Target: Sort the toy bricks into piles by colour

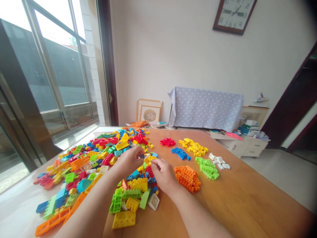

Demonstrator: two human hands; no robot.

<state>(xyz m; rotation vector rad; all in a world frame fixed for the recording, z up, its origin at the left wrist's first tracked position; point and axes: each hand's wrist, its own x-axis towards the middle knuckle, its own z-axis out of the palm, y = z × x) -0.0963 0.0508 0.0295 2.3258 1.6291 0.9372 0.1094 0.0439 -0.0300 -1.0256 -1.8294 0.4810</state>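
A big mixed pile of coloured plastic bricks [99, 158] covers the left half of a wooden table [242, 195]. My left hand [128, 160] rests in the pile with its fingers pinched on a small brick I cannot name. My right hand [164, 175] lies just right of it, fingers curled down onto the bricks near a red one; whether it holds one is hidden. To the right lie sorted heaps: orange bricks [187, 178], green bricks [207, 167], blue bricks [181, 153], yellow bricks [194, 147], red bricks [167, 142] and white bricks [219, 162].
A large window [49, 72] stands at the left. Against the far wall are a piece of furniture under a dotted grey cloth [205, 107], picture frames [148, 111] and a low white cabinet [244, 142] with clutter. A clock [234, 15] hangs high up.
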